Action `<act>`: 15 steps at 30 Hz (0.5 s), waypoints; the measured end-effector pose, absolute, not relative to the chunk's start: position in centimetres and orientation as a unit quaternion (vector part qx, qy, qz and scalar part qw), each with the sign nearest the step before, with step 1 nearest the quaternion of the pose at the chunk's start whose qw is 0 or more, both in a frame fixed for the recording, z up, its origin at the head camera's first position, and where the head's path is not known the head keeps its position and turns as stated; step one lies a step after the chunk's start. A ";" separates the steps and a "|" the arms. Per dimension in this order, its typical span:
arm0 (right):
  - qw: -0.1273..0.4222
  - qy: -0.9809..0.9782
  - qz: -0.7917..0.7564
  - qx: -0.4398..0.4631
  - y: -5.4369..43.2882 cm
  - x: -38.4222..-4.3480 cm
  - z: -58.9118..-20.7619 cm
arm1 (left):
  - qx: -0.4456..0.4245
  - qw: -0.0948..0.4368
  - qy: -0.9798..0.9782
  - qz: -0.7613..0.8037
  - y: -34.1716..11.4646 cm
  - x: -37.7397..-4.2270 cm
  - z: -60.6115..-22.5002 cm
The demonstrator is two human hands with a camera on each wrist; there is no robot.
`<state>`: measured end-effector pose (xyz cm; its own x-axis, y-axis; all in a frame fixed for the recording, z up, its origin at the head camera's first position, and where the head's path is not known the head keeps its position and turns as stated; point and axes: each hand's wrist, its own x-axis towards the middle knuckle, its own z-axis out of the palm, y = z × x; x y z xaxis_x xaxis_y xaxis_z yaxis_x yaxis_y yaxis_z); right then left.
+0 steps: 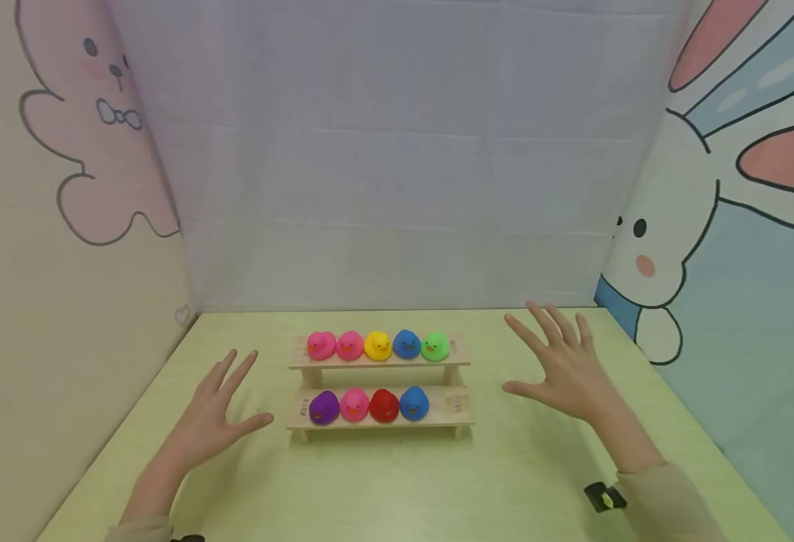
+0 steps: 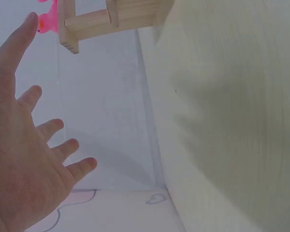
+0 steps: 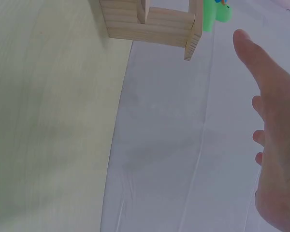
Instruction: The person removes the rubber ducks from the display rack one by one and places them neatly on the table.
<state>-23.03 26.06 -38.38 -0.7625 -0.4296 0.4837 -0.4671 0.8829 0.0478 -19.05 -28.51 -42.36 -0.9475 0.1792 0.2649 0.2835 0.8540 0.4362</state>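
Note:
A two-step wooden rack [image 1: 460,406] stands mid-table with rubber ducks in two rows. On the upper step, from left, sit two pink ducks, a yellow duck [image 1: 378,346], a blue duck [image 1: 406,344] and a green duck [image 1: 435,347]. The lower step bears a purple duck [image 1: 324,407], a pink duck [image 1: 354,405], a red duck [image 1: 384,406] and another blue duck [image 1: 414,403]. My left hand [image 1: 210,421] hovers left of the rack, fingers spread, holding nothing. To the rack's right, my right hand [image 1: 566,373] is also raised with spread fingers and holds nothing.
The pale table [image 1: 397,489] meets a white cloth backdrop [image 1: 397,165] behind the rack. Side panels carry a pink cartoon animal [image 1: 108,150] at left and a cartoon rabbit [image 1: 667,248] at right. A small black item [image 1: 604,497] shows by the right sleeve.

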 end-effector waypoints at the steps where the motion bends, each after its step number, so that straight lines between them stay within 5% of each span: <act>1: 0.250 -0.937 0.038 0.239 25.9 -23.1 -38.3 | -0.120 0.108 -0.956 -0.246 -28.4 -19.0 -42.5; 15: 0.246 -0.921 0.161 0.256 21.9 -24.0 -38.1 | -0.110 0.078 -0.942 -0.306 -27.6 -18.6 -45.0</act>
